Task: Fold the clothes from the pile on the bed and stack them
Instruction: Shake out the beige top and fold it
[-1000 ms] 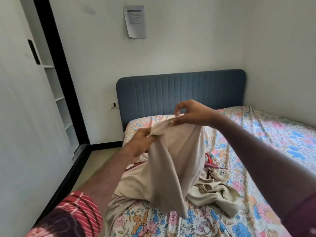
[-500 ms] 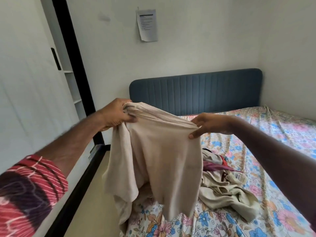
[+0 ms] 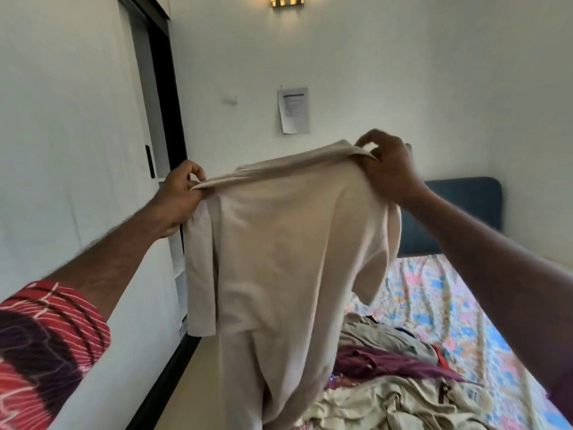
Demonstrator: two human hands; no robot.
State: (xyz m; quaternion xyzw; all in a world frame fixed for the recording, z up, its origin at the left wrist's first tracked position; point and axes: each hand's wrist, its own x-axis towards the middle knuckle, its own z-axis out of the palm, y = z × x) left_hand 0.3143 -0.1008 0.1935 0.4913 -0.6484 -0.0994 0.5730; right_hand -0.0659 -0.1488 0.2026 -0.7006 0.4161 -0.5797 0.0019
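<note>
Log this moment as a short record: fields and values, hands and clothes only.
held item: beige shirt, hanging spread out in the air
left hand: pinches the shirt's top left edge
right hand: pinches the shirt's top right edge
pile: unfolded clothes, beige and maroon, lying on the bed
folded stack: none in view

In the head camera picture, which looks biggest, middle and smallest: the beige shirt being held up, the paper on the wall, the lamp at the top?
1. beige shirt, by far, though it is nearest the camera.
2. paper on the wall.
3. lamp, partly cut off by the frame's top edge, so unsure.
</note>
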